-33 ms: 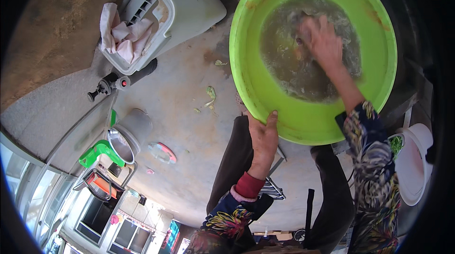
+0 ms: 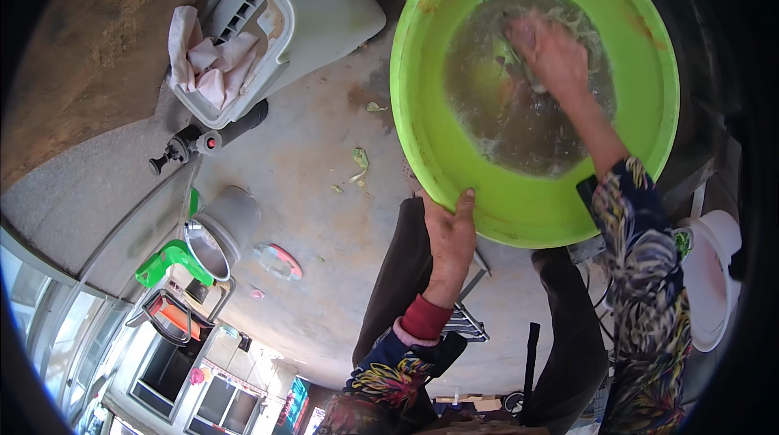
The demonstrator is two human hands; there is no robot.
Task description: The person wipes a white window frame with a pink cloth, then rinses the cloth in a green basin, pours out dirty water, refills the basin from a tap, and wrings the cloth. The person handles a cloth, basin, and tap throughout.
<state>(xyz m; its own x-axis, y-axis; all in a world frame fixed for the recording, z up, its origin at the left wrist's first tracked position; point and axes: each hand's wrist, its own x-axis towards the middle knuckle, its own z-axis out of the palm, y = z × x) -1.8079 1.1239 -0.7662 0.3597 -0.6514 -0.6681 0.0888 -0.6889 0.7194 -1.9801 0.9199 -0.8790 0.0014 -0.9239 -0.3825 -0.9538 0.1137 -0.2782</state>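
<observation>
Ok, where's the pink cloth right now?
In the head view, upper left: the pink cloth lies bunched in the grey slotted bin, left of the green basin.

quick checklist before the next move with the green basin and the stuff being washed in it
1. Left hand grips the basin rim: ok.
2. Right hand is in the murky water, on the greens: ok.
3. Basin level: not ok, it looks tilted, with water pooled to one side.
4. Water inside the rim: ok, no spill seen.
5. Firm hold on the greens: cannot tell, fingers are underwater.
6. Floor by the basin: not ok, scraps lie there.
</observation>
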